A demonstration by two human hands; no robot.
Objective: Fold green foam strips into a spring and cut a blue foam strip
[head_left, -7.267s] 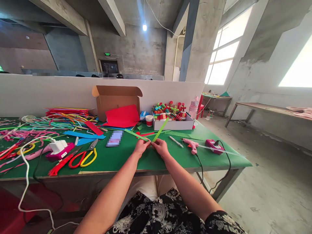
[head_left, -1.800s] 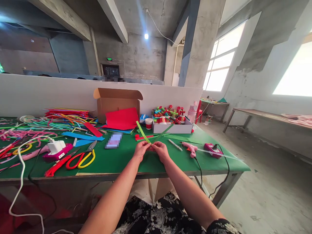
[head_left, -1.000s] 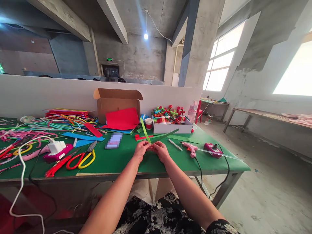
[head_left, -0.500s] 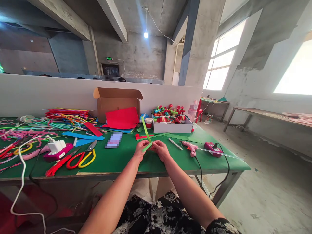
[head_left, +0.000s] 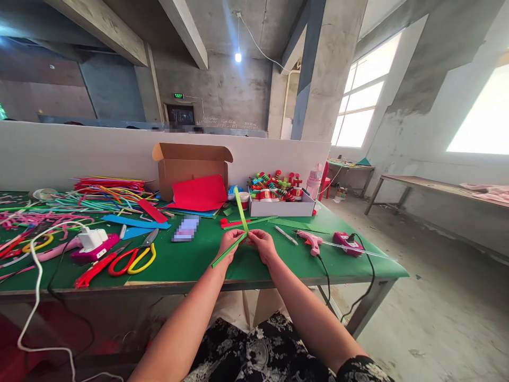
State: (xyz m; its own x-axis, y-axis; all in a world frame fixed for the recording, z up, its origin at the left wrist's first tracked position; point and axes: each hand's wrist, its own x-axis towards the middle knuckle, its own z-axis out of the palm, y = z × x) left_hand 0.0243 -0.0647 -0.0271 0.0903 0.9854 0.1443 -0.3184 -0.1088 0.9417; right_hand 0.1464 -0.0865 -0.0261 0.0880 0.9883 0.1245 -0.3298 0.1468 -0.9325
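Light green paper strips (head_left: 241,210) meet between my fingers over the green table; one end points up and away, the other slants down to the left across my left wrist. My left hand (head_left: 229,245) pinches them where they meet. Touching the same spot from the right, my right hand (head_left: 262,244) has its fingertips closed on the strips. To the right lie a white pen (head_left: 286,235) and a pink glue gun (head_left: 310,241). Beyond the hands are flat red and green strips (head_left: 234,223).
Scissors (head_left: 139,254), a red-handled cutter (head_left: 95,269) and a white plug (head_left: 93,239) lie left. Behind stand a cardboard box (head_left: 193,164) and a white box (head_left: 281,208) of small figures. A pink power block (head_left: 347,244) with a black cable sits right.
The lower strip end has swung out and now reaches further down-left over my left wrist. The upper end has shifted slightly up and right. Both hands stay nearly in place.
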